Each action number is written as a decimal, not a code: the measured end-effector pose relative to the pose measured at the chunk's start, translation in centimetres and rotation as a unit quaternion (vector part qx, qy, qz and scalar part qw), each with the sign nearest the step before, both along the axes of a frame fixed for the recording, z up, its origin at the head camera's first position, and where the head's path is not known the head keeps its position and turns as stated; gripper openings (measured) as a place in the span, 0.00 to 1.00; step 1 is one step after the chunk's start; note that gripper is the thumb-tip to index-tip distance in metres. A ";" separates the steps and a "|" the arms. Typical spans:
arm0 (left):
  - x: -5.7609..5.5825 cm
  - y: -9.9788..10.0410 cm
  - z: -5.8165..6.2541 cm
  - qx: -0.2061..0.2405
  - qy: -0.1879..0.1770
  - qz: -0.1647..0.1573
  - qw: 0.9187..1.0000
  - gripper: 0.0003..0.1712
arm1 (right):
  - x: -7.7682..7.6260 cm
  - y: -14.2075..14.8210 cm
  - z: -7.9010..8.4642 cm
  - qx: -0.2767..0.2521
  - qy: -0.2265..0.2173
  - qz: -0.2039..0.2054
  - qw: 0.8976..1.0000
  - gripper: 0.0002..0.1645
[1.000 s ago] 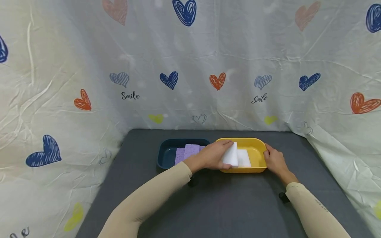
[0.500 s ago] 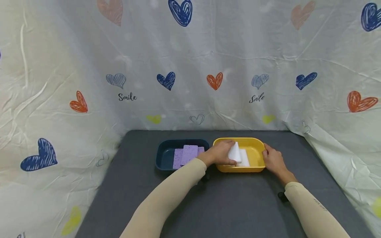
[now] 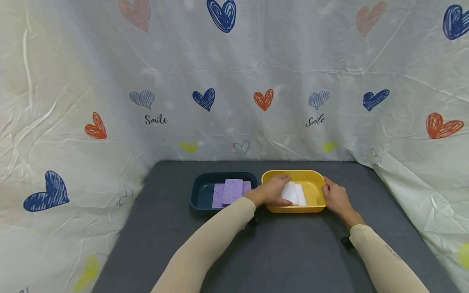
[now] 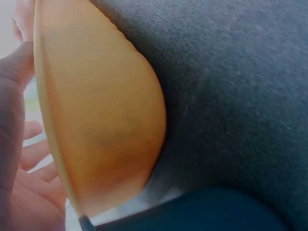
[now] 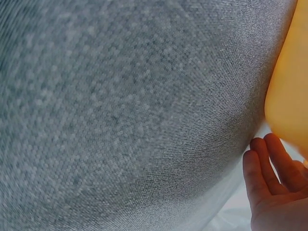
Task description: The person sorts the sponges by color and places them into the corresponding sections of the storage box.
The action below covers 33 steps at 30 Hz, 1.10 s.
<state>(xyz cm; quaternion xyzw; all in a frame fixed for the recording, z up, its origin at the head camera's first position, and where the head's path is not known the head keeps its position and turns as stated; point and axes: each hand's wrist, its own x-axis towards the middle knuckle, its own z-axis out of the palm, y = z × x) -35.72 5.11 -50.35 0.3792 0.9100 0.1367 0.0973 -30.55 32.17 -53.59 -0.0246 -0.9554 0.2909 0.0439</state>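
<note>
Reaching over the rim of the yellow tray (image 3: 314, 185), my left hand (image 3: 270, 190) holds a white sponge (image 3: 290, 193) between thumb and fingers. This sponge overlaps a second white sponge (image 3: 301, 196) on the tray floor. My right hand (image 3: 336, 199) grips the tray's right end. In the left wrist view the yellow tray's outer wall (image 4: 106, 96) fills the middle, with the left thumb at the left edge; the sponge is hidden there. The right wrist view has the right hand's fingers (image 5: 284, 168) beside the yellow tray's end.
Just left of the yellow tray stands a dark blue tray (image 3: 199, 195) with several speckled purple sponges (image 3: 233, 191) in it. Both sit towards the far edge of a grey-covered table (image 3: 293, 252). A white curtain (image 3: 234, 53) printed with hearts hangs behind.
My left hand has moved right and down into the yellow tray, and the white sponge has gone from tilted to lying lower against the other. The right hand keeps its grip on the tray.
</note>
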 end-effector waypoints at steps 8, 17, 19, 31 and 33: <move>0.2 -1.9 0.9 0.050 0.029 0.008 0.998 0.43 | -0.5 0.0 0.3 0.003 0.007 0.012 1.000 0.34; 1.4 -4.7 1.0 0.114 0.087 0.047 0.988 0.35 | -0.5 1.3 0.6 0.016 -0.012 0.037 0.999 0.33; 1.8 -5.5 1.2 0.121 0.094 0.064 0.986 0.35 | -0.4 1.6 0.6 0.013 -0.017 0.040 0.999 0.33; 3.4 -13.8 2.7 0.190 0.126 0.180 0.957 0.36 | 1.1 4.1 1.9 -0.029 -0.017 0.015 0.999 0.39; 3.4 -15.7 2.6 0.194 0.137 0.191 0.952 0.36 | 1.4 4.6 2.2 -0.022 -0.008 0.021 1.000 0.39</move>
